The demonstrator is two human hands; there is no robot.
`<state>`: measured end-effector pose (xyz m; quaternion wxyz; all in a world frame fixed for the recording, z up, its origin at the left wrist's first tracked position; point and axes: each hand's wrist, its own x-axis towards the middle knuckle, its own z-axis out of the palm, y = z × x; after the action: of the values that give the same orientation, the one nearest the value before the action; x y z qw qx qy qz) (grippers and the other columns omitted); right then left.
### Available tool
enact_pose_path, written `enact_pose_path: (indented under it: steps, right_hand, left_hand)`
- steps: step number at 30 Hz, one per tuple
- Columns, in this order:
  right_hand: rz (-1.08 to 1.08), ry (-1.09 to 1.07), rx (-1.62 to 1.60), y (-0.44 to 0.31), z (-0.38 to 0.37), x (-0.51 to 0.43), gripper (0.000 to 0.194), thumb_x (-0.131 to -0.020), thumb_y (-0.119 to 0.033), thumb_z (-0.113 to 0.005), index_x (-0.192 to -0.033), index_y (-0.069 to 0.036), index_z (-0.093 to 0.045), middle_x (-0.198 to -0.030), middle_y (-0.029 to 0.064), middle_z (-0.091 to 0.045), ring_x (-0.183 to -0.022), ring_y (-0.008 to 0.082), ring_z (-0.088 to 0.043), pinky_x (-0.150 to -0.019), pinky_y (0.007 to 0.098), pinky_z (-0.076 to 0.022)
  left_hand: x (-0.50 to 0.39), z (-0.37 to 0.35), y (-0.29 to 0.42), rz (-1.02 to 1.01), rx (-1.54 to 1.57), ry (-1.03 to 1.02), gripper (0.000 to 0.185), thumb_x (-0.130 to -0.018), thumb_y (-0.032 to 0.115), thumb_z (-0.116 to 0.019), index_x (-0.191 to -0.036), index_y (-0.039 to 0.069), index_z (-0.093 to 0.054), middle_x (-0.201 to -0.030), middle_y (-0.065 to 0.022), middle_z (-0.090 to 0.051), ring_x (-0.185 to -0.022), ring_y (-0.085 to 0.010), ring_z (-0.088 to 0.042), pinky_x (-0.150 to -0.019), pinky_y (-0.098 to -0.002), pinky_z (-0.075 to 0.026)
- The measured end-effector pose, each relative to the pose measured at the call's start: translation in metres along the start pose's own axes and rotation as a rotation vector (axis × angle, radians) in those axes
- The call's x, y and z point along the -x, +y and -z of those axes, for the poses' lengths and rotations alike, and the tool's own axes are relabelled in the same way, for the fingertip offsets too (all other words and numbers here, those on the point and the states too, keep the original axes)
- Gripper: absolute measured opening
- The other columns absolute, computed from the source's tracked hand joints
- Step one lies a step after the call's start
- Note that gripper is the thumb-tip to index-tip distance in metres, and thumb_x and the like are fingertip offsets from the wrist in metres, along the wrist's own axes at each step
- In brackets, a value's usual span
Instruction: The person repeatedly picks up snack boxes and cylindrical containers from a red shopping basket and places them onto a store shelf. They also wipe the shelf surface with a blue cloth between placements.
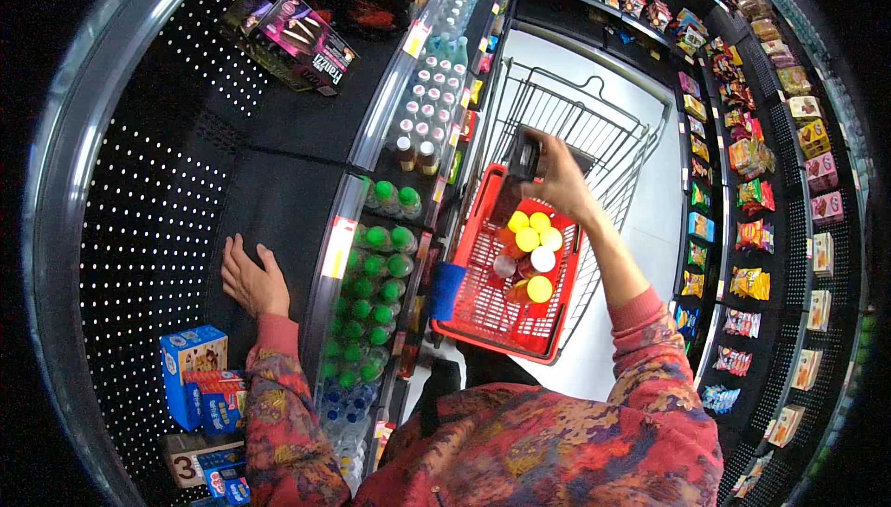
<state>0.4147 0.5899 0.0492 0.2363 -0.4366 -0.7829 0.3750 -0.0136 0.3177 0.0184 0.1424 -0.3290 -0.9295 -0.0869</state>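
Note:
On the left, my left hand [255,276] rests over a bare stretch of black shelf [278,208], holding nothing, fingers slightly apart. My right hand [562,181] spans a dark box [522,153] at the far end of a red plastic shopping basket [569,277]; the box is blurred and its print unreadable. Below that hand, inside the basket, are several containers with yellow lids [527,239] and one with a white lid [543,258]. The basket sits at the near end of a wire shopping cart [585,100].
Farther along the shelf lie wafer-stick boxes [306,41]; nearer me stands a blue snack box [191,375]. Lower down are green-capped bottles [376,261] and white-capped bottles [421,114]. Across the pale floor [644,249], shelves hold bagged snacks [750,283].

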Motion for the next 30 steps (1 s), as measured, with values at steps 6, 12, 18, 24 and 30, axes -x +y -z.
enact_pose_path:
  steps: [6,12,18,24,30]
  right_hand:
    - [-0.092,-0.023,0.111,0.111,-0.073,0.038,0.096,-0.061,-0.013,-0.095,-0.142,-0.005,-0.044,-0.130,0.0239,-0.052,-0.124,0.0433,-0.052,-0.107,0.0471,-0.0473]
    - [-0.139,0.031,0.132,0.162,-0.130,0.043,0.095,-0.061,-0.014,-0.094,-0.142,-0.006,-0.046,-0.129,0.0218,-0.055,-0.123,0.0418,-0.053,-0.107,0.0470,-0.0453]
    - [-0.101,-0.011,0.147,0.171,-0.156,0.017,0.091,-0.062,-0.009,-0.090,-0.142,-0.006,-0.047,-0.127,0.0221,-0.055,-0.121,0.0442,-0.053,-0.106,0.0485,-0.0462]
    - [-0.055,0.045,0.110,0.180,-0.154,0.013,0.089,-0.062,-0.012,-0.091,-0.139,-0.004,-0.047,-0.126,0.0220,-0.056,-0.121,0.0431,-0.054,-0.106,0.0484,-0.0457]
    - [-0.004,0.053,0.150,0.212,-0.161,0.020,0.089,-0.064,-0.018,-0.093,-0.139,-0.005,-0.046,-0.124,0.0238,-0.057,-0.117,0.0458,-0.058,-0.097,0.0505,-0.0514]
  left_hand:
    - [0.001,-0.001,-0.002,-0.014,0.011,0.014,0.050,-0.102,0.037,-0.051,-0.146,0.012,-0.052,-0.155,-0.0069,-0.046,-0.142,-0.0286,-0.041,-0.116,-0.0489,-0.030]
    - [0.000,0.003,-0.002,-0.023,0.007,0.006,0.049,-0.103,0.036,-0.051,-0.145,0.011,-0.052,-0.154,-0.0076,-0.047,-0.141,-0.0292,-0.042,-0.116,-0.0489,-0.030]
    - [0.001,0.005,-0.001,-0.034,0.016,0.005,0.049,-0.103,0.035,-0.052,-0.145,0.011,-0.053,-0.154,-0.0080,-0.047,-0.143,-0.0284,-0.040,-0.117,-0.0481,-0.029]
    - [0.002,0.002,-0.003,-0.042,0.017,0.021,0.048,-0.103,0.035,-0.051,-0.145,0.011,-0.053,-0.154,-0.0079,-0.047,-0.143,-0.0278,-0.039,-0.118,-0.0475,-0.028]
    - [0.002,0.002,-0.006,-0.049,0.025,0.016,0.047,-0.103,0.033,-0.052,-0.145,0.011,-0.053,-0.154,-0.0078,-0.047,-0.143,-0.0280,-0.040,-0.118,-0.0476,-0.029]
